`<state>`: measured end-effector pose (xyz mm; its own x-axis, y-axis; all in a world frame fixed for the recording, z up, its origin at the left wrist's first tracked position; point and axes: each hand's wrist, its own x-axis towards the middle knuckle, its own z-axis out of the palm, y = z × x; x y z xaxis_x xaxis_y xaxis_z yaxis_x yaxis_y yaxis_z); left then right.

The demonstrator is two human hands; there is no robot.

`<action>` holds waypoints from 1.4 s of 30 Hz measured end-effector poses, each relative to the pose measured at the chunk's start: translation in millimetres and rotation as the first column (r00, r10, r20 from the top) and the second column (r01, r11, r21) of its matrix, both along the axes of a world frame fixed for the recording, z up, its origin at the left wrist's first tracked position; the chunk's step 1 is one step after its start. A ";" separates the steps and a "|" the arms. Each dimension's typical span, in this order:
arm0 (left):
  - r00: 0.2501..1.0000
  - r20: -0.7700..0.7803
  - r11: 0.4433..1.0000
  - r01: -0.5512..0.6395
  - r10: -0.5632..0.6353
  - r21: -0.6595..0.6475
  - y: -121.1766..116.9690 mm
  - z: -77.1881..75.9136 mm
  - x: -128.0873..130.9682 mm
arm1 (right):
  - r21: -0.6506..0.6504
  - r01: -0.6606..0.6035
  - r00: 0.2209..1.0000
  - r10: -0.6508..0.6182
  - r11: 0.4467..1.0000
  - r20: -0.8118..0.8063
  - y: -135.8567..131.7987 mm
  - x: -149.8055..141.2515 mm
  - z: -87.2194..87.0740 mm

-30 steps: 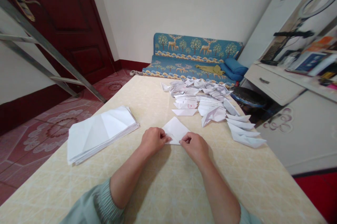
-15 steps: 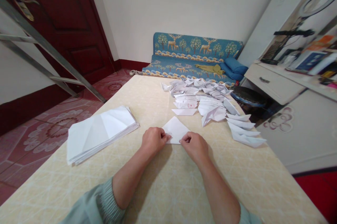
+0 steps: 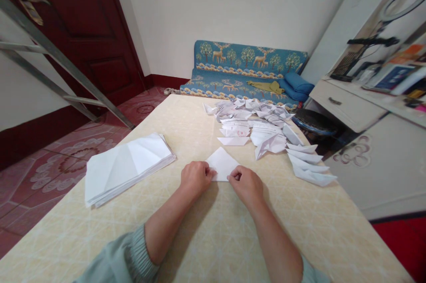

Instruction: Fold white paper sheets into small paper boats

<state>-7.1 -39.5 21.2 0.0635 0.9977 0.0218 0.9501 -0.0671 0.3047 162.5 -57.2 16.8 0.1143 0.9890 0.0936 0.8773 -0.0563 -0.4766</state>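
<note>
Near: my left hand (image 3: 196, 178) and right hand (image 3: 246, 184), fingers curled nearly closed, pinching the lower corners of one folded paper (image 3: 222, 164), white, smooth, pointed at top, lying between them on the pale patterned desk (image 3: 213, 238). Left: flat creased paper stack (image 3: 128, 165). Beyond: pleated, boat-shaped paper pieces (image 3: 266, 134). Far: blue deer-print sofa (image 3: 246, 59).

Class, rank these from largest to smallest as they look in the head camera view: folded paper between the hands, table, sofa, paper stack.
1. Table
2. Sofa
3. Paper stack
4. Folded paper, slightly covered at its sides
</note>
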 end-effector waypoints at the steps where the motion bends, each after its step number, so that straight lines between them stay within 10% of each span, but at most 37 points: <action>1: 1.000 -0.004 1.000 0.002 -0.002 0.002 -0.2 -0.4 0.0 | 0.009 -0.003 1.000 0.003 1.000 0.000 -0.2 0.1 -0.5; 27: 0.998 -0.007 0.997 -0.054 0.055 0.061 -0.8 4.7 -3.5 | 0.224 0.186 0.956 -0.124 0.957 -0.265 5.9 7.6 -13.9; 42: 0.934 0.351 0.998 0.063 -0.060 0.001 8.9 -6.6 -17.5 | 0.169 0.144 0.567 0.058 0.975 -0.822 6.8 3.6 -13.6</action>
<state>-24.5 -30.5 14.6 0.1147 0.9924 0.0440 0.7766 -0.1172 0.6191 166.0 -50.4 3.2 0.2832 0.9511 0.1238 0.1025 0.0983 -0.9899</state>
